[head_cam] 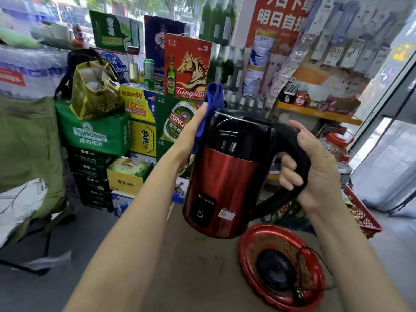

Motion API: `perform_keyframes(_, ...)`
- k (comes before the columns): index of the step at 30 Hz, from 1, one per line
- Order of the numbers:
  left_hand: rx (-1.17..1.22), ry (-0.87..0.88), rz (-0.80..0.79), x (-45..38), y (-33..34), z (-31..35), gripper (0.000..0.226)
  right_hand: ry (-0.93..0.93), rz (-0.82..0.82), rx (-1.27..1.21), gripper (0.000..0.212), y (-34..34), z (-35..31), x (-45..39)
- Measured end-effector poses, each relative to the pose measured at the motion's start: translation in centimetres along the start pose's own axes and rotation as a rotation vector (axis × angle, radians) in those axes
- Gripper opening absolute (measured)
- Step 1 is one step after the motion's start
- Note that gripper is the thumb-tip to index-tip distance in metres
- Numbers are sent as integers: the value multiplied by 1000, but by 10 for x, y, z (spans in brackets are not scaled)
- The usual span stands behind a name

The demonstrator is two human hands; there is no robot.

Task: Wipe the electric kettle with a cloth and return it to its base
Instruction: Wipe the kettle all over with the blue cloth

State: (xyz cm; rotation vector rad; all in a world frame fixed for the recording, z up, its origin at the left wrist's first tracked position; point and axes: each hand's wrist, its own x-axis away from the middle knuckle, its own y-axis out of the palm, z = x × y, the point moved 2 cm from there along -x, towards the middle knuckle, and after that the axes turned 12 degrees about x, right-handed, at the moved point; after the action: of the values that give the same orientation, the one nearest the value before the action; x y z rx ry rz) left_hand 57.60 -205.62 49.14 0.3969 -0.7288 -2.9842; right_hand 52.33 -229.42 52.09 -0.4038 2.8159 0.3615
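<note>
Head view, near to far: black base (275, 273) waiting in red tray (249, 255) below. Right hand (315, 163), fingers curled round handle, holding kettle (225, 167) aloft for access all round. Left hand (193, 129), fingers straight, pressing blue cloth (212, 95) against far upper wall. Beer crates (94, 131) behind.

Right grip (315, 163) curled closed, left grip (193, 129) flat — both arms outstretched
</note>
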Motion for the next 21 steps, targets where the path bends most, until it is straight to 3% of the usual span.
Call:
perform_keyframes(2,110,-243,44,9,-14,-25,53,-33,3,-34,28,-2,-9,-4)
perform_keyframes(5,333,-373,149,38,-33,-76,55,-39,86,-21,27,-8,-15,-12)
perform_keyframes(9,647,-329,227,65,-50,-121,45,-41,244,30,43,-5,7,-12)
perform_keyframes(11,787,-301,315,79,-49,-135,57,-68,328,12,40,1,21,-8)
perform_keyframes(13,869,-288,356,89,-38,-145,68,-95,438,15,34,12,33,-8)
perform_keyframes(17,1004,-401,459,101,0,-152,44,-199,525,121,32,36,41,-12)
perform_keyframes(21,998,-421,517,117,4,-162,47,-237,591,105,33,29,39,-9)
